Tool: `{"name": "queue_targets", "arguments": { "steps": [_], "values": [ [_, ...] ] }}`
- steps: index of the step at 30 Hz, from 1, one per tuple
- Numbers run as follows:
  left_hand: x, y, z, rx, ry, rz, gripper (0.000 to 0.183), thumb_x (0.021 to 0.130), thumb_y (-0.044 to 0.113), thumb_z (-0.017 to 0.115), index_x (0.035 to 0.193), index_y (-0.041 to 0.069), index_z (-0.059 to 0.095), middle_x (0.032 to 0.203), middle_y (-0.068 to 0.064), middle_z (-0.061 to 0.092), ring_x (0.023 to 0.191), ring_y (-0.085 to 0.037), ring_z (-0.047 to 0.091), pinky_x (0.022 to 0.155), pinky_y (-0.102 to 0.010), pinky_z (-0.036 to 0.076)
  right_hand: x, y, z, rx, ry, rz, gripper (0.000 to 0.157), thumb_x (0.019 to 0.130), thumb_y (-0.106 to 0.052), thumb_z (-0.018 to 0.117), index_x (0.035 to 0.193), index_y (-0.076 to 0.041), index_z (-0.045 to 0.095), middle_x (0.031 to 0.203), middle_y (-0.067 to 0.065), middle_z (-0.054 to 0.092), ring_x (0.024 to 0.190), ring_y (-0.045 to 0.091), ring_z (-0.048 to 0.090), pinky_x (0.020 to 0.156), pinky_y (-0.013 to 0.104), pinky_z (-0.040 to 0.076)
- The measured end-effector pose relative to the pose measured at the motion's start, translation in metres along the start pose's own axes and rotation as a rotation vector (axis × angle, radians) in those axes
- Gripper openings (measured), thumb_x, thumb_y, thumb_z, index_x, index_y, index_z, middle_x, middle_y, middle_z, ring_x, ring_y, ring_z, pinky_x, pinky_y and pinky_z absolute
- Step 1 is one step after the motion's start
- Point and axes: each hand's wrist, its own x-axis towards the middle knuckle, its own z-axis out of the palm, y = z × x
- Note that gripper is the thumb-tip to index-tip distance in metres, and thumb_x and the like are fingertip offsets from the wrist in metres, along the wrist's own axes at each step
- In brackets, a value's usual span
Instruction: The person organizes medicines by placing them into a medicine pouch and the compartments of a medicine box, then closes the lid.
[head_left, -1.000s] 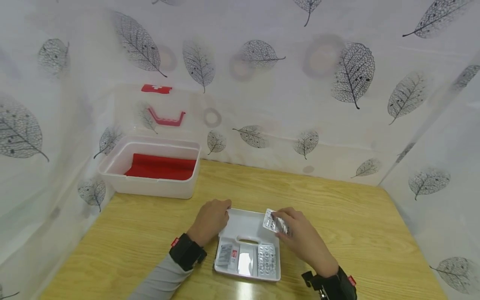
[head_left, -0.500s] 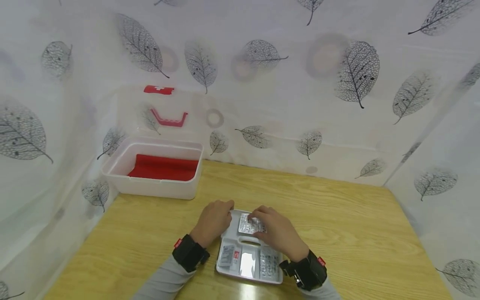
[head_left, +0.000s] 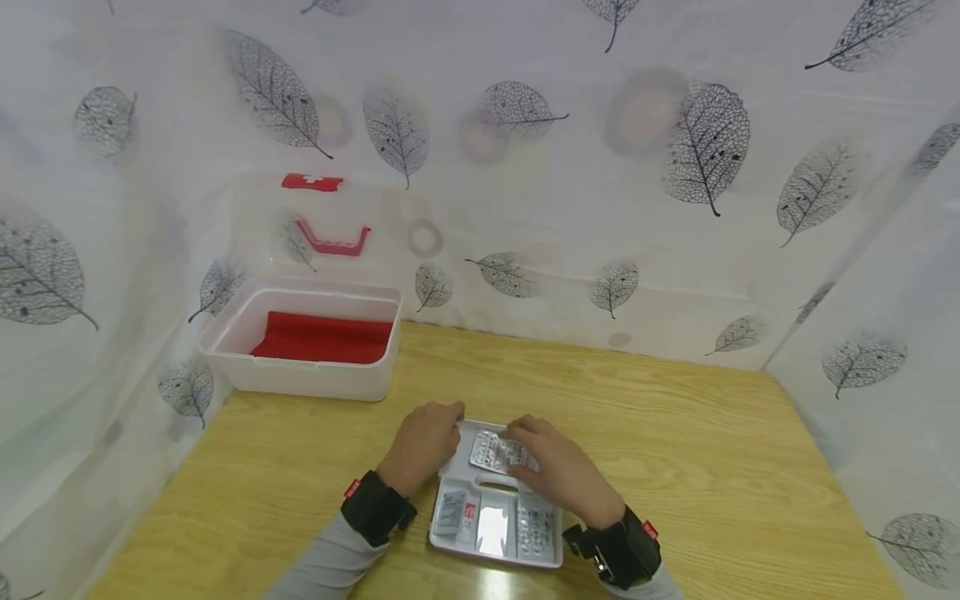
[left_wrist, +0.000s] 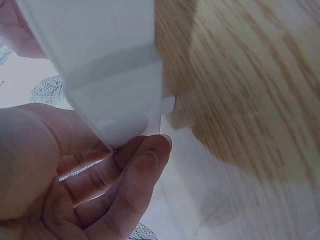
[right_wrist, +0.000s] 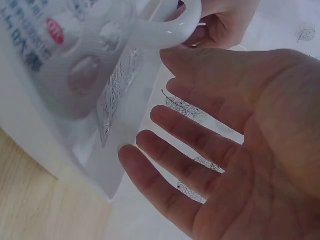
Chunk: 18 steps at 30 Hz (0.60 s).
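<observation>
A white plastic case [head_left: 461,547] lies opened flat on the table. Its far half holds a silver blister pack [head_left: 491,451], also seen in the right wrist view. My left hand [head_left: 420,447] pinches the far left edge of that half; the left wrist view shows thumb and fingers curled on the white rim [left_wrist: 112,95]. My right hand [head_left: 564,468] hovers by the blister pack with fingers spread, holding nothing in the right wrist view. A second blister pack [head_left: 535,532] sits in the near right compartment, and a printed packet [head_left: 452,512] in the left one.
At the back left of the wooden table [head_left: 712,467] stands a translucent box [head_left: 300,379] with red cloth [head_left: 322,337] inside. Its raised clear lid bears a red handle [head_left: 332,242]. A leaf-patterned curtain [head_left: 555,192] hangs behind.
My right hand has carried the blister pack leftward into the case's far half and let it go there. My left hand has stayed on the case's edge.
</observation>
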Motion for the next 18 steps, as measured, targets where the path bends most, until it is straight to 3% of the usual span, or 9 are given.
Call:
{"name": "queue_targets", "arguments": {
  "steps": [8, 18],
  "values": [
    [0.000, 0.001, 0.002, -0.009, 0.004, -0.003, 0.012, 0.088, 0.006, 0.071, 0.099, 0.011, 0.071, 0.078, -0.002, 0.068, 0.064, -0.013, 0.054, 0.057, -0.032, 0.047, -0.025, -0.001, -0.010, -0.041, 0.038, 0.068, 0.042, 0.088, -0.017, 0.080, 0.128, -0.013, 0.067, 0.132, 0.005, 0.062, 0.124, 0.027, 0.059, 0.099, 0.045, 0.052],
    [0.003, 0.005, 0.002, -0.036, -0.044, -0.019, 0.012, 0.090, 0.006, 0.069, 0.101, 0.011, 0.070, 0.080, -0.003, 0.068, 0.067, -0.013, 0.056, 0.061, -0.033, 0.049, -0.083, 0.009, -0.028, -0.086, 0.081, 0.246, 0.039, 0.087, -0.019, 0.080, 0.125, -0.016, 0.069, 0.127, -0.002, 0.062, 0.119, 0.021, 0.061, 0.091, 0.041, 0.056]
  ]
}}
